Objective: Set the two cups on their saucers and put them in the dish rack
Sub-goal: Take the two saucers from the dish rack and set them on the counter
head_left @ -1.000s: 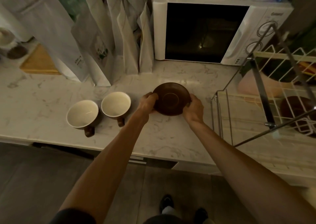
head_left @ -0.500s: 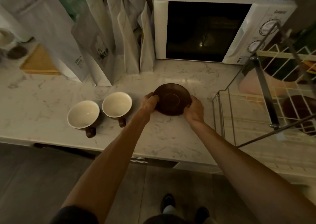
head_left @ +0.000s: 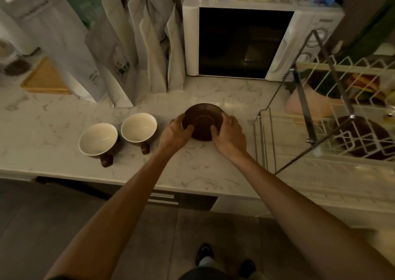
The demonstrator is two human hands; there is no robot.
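A dark brown saucer [head_left: 202, 117] lies on the marble counter in the middle of the view. My left hand [head_left: 175, 133] grips its left rim and my right hand [head_left: 229, 134] grips its right rim, thumbs on top. Whether a second saucer is stacked under it I cannot tell. Two brown cups with cream insides stand side by side to the left, the near cup [head_left: 98, 139] and the far cup [head_left: 139, 127], handles pointing toward me. The wire dish rack [head_left: 265, 130] stands at the right.
A white microwave [head_left: 245, 42] stands behind the saucer. Several tall paper bags [head_left: 119, 50] line the back left, beside a wooden board [head_left: 43, 78]. Inside the rack lie a dark plate [head_left: 363, 139] and a pink bowl [head_left: 310, 103]. The counter edge [head_left: 128, 180] runs below the cups.
Both hands have slid further over the saucer's rim, thumbs now on its top. The saucer and the cups stay in place.
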